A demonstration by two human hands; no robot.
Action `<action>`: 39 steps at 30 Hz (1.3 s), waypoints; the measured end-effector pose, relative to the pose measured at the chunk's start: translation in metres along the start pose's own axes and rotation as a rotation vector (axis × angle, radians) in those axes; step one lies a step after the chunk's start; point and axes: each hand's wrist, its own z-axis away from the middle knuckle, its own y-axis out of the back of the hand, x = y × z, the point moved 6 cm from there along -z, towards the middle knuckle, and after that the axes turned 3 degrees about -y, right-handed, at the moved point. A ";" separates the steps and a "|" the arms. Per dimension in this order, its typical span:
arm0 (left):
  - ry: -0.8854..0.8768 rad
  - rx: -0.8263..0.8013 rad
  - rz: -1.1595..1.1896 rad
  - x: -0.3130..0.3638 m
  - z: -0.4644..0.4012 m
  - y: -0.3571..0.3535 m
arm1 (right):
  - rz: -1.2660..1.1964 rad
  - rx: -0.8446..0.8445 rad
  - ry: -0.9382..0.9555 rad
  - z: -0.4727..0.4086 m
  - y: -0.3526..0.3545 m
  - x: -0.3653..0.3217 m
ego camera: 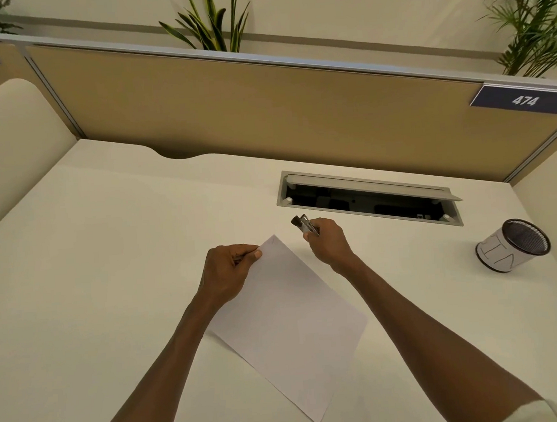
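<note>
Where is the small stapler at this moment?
In the head view the stapler is held in the right hand, just right of the far corner of the paper and in front of the cable hatch.

A white rectangular sheet of paper (288,319) lies at the centre of the frame, turned diagonally, with one corner pointing to the upper middle and the opposite corner to the lower middle. It looks blank and mostly flat. The left hand (228,270) pinches its upper left edge, close to the top corner. A small black and silver metal stapler (304,227) sits just right of and above that corner, apart from the paper, gripped in the right hand (327,243), its dark end pointing to the upper left
</note>
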 end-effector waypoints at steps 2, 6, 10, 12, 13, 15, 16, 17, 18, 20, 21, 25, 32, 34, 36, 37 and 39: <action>0.010 0.000 0.018 -0.006 0.000 0.000 | 0.049 0.045 -0.023 -0.008 -0.009 0.002; 0.019 -0.008 0.050 -0.018 -0.003 0.000 | 0.081 0.118 -0.080 -0.025 -0.023 -0.001; 0.028 -0.027 0.070 -0.027 -0.005 0.000 | 0.119 0.097 -0.091 -0.036 -0.033 -0.013; 0.035 -0.028 0.083 -0.031 -0.006 0.001 | 0.148 0.078 -0.089 -0.043 -0.040 -0.020; 0.038 -0.027 0.091 -0.033 -0.007 0.001 | 0.164 0.074 -0.091 -0.047 -0.044 -0.022; 0.043 -0.033 0.107 -0.036 -0.008 0.001 | 0.192 0.081 -0.084 -0.053 -0.053 -0.028; 0.039 -0.041 0.111 -0.036 -0.008 0.001 | 0.202 0.090 -0.079 -0.055 -0.056 -0.030; 0.036 -0.047 0.110 -0.037 -0.008 0.001 | 0.210 0.095 -0.079 -0.056 -0.058 -0.031; 0.037 -0.050 0.108 -0.039 -0.008 0.001 | 0.217 0.099 -0.083 -0.058 -0.063 -0.032; 0.043 -0.050 0.106 -0.040 -0.009 0.002 | 0.226 0.107 -0.090 -0.059 -0.068 -0.034; 0.046 -0.050 0.107 -0.042 -0.009 0.002 | 0.230 0.108 -0.093 -0.060 -0.071 -0.035; 0.056 -0.050 0.120 -0.044 -0.009 0.003 | 0.244 0.100 -0.114 -0.061 -0.081 -0.033; 0.030 -0.058 0.103 -0.037 -0.006 0.002 | 0.217 0.111 -0.106 -0.059 -0.074 -0.027; 0.035 -0.056 0.103 -0.036 -0.008 0.002 | 0.166 0.091 -0.113 -0.061 -0.070 -0.024; 0.028 -0.049 0.099 -0.031 -0.008 0.003 | 0.075 0.023 -0.118 -0.054 -0.063 -0.023; 0.018 -0.049 0.097 -0.027 -0.008 0.004 | -0.005 -0.042 -0.121 -0.047 -0.059 -0.023; 0.001 -0.053 0.087 -0.015 -0.007 0.004 | -0.130 -0.203 -0.097 -0.024 -0.045 -0.025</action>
